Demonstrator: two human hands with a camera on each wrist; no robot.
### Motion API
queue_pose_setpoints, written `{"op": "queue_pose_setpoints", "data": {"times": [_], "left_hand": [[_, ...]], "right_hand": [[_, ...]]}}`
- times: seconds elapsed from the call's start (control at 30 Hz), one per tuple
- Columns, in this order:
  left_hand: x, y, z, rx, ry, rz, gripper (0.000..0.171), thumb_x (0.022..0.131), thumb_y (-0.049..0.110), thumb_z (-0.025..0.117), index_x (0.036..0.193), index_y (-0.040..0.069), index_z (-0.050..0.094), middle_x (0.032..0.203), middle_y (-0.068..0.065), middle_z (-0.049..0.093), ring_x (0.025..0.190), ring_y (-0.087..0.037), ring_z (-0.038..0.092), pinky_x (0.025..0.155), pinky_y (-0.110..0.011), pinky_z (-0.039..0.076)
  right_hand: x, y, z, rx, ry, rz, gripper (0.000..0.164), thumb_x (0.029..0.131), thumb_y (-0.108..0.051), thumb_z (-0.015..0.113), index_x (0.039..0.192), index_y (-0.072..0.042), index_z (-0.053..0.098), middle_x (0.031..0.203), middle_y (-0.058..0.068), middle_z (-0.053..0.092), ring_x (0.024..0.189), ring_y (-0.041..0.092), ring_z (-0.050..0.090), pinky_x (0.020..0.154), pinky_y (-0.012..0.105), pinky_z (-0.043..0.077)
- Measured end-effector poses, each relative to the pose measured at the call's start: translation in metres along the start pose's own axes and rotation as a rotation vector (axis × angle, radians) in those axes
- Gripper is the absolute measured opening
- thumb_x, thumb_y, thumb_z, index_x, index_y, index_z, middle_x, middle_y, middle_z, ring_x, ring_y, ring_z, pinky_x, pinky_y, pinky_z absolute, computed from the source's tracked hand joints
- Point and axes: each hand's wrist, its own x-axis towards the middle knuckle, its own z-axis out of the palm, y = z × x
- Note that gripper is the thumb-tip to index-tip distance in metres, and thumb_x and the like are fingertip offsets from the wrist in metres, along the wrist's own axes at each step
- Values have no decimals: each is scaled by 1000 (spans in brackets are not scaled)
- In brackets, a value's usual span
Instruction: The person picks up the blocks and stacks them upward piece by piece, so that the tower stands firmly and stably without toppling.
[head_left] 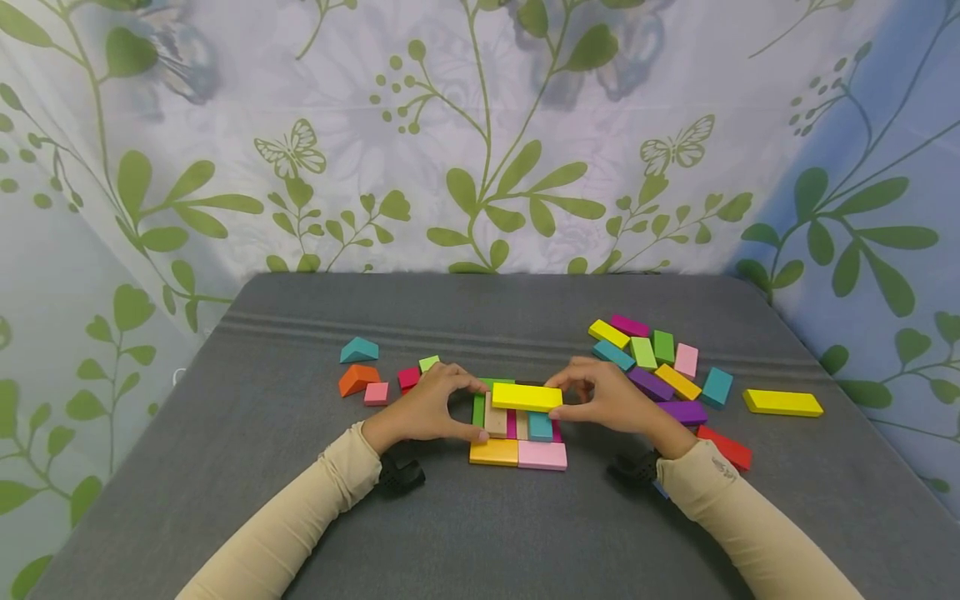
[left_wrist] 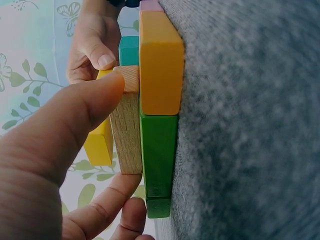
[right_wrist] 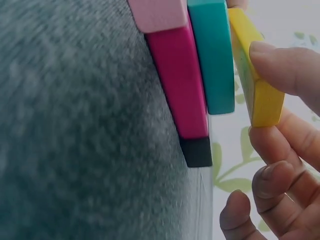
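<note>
My left hand (head_left: 431,404) pinches a plain wooden block (left_wrist: 126,132) by its two ends, thumb at the near end and a finger at the far end. This block lies on a low layer of blocks, over a green block (left_wrist: 159,155) and beside an orange block (head_left: 493,452). My right hand (head_left: 607,396) grips a long yellow block (head_left: 527,397) by its right end, above a teal block (right_wrist: 212,60). A gap shows between yellow and teal; whether yellow touches the wooden block, I cannot tell. A pink block (head_left: 542,455) and a magenta block (right_wrist: 180,85) belong to the lower layer.
Right of the layered blocks lies a loose group of coloured blocks, among them a purple block (head_left: 651,384) and a red block (head_left: 724,447). Another long yellow block (head_left: 783,403) lies farther right. On the left are a teal wedge (head_left: 359,350) and an orange wedge (head_left: 358,380).
</note>
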Motion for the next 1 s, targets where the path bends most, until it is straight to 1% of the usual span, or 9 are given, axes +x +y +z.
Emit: {"op": "queue_pose_setpoints", "data": {"times": [0.33,0.5,0.67,0.77,0.87,1.0], "left_hand": [[0,2,0,12,-3,-19,70,85,42,92,140,5,70,135,-10,63,127,-29,48,108,-51,45],[1,2,0,24,-5,-27,71,85,43,92,140,4,69,135,-10,63,128,-30,49,109,-52,46],[1,2,0,25,-8,-32,71,85,43,92,140,4,69,135,-10,63,128,-30,49,109,-52,46],[1,2,0,24,-8,-32,71,85,43,92,141,5,69,135,-10,64,128,-30,49,109,-52,46],[1,2,0,20,-9,-31,71,85,43,92,141,4,69,135,-10,64,128,-30,49,109,-52,46],[2,1,0,15,-14,-32,73,84,43,92,141,4,68,135,-10,63,128,-30,48,109,-53,45]], "right_hand": [[6,-4,5,-20,-13,26,32,87,-11,92,117,-5,81,87,7,64,66,10,52,61,26,44],[7,-3,8,-21,-7,23,31,85,-11,93,114,-5,82,83,3,61,65,10,52,60,25,43],[7,-2,8,-14,-14,25,32,85,-12,93,115,-6,82,84,3,62,66,10,53,60,26,44],[6,-2,5,-3,-42,36,38,86,-15,93,120,-5,80,91,3,65,69,12,54,62,26,46],[4,-1,1,-7,-87,52,48,86,-21,94,127,-3,76,101,4,66,74,16,54,66,28,47],[2,-2,-1,-79,-161,79,65,83,-35,94,135,-2,71,112,5,62,82,19,53,68,29,46]]}}
